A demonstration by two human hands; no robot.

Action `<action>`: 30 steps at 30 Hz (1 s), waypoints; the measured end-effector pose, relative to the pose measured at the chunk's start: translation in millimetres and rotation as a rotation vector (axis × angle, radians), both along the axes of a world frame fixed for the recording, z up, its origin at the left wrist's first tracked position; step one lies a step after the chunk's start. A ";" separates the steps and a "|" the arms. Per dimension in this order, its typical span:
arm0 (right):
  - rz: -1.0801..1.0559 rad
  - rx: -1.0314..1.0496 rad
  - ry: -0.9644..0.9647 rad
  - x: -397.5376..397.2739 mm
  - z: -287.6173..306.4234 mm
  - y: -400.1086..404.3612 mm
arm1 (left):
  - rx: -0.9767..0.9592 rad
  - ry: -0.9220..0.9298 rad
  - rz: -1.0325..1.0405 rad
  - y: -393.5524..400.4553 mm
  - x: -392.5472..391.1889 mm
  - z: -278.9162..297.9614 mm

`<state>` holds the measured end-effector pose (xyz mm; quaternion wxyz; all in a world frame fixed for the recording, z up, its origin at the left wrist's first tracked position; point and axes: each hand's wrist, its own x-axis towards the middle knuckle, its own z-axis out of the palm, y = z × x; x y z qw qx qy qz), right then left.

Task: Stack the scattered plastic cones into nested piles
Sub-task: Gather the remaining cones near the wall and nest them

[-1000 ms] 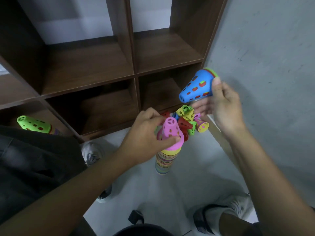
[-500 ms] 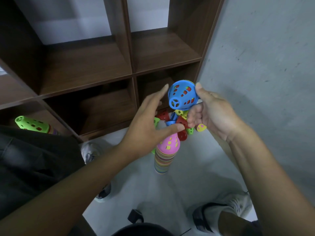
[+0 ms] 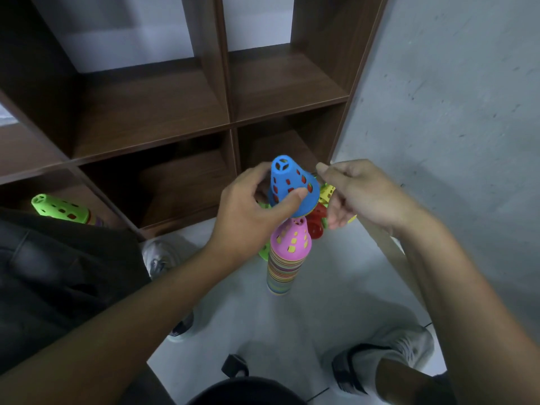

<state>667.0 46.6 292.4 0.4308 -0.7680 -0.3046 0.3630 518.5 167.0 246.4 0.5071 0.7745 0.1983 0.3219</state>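
Note:
A blue perforated cone [image 3: 287, 185] with red showing through its holes hangs tip up just above a tall nested pile [image 3: 283, 271] topped by a pink cone [image 3: 292, 239]. My left hand [image 3: 248, 217] grips the blue cone, thumb on its front and fingers behind. My right hand [image 3: 356, 194] hovers just right of the cone with loosely curled fingers and holds nothing. Loose cones lie on the floor behind the pile, among them a red one [image 3: 317, 228] and a yellow one [image 3: 328, 192], partly hidden by my hands.
A brown cubby shelf [image 3: 230, 124] stands right behind the pile. A second nested pile with a green cone [image 3: 60, 209] on top lies on its side at the left. A concrete wall [image 3: 453, 112] is on the right. My shoes [image 3: 159, 258] stand on the pale floor.
My right hand has passed the blue cone to my left hand and let go. The cone has turned tip up and come down over the pink-topped pile.

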 end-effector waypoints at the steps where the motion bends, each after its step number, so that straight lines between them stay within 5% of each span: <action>1: -0.020 -0.017 -0.033 4.4 -4.2 -0.7 | 0.004 0.036 0.001 -1.3 -0.3 -3.6; 13: -0.119 -0.111 -0.054 37.7 -53.4 -9.6 | 0.173 0.433 -0.197 -7.6 -0.2 -54.5; 18: -0.115 -0.142 -0.064 44.6 -82.1 -2.5 | 0.264 0.452 -0.214 2.9 -1.7 -54.0; 24: -0.194 -0.143 -0.091 57.2 -117.5 7.4 | 0.111 0.228 -0.149 37.8 13.5 -43.4; 30: -0.250 -0.167 -0.309 74.2 -191.7 13.9 | 0.002 0.380 -0.076 80.5 42.9 -100.5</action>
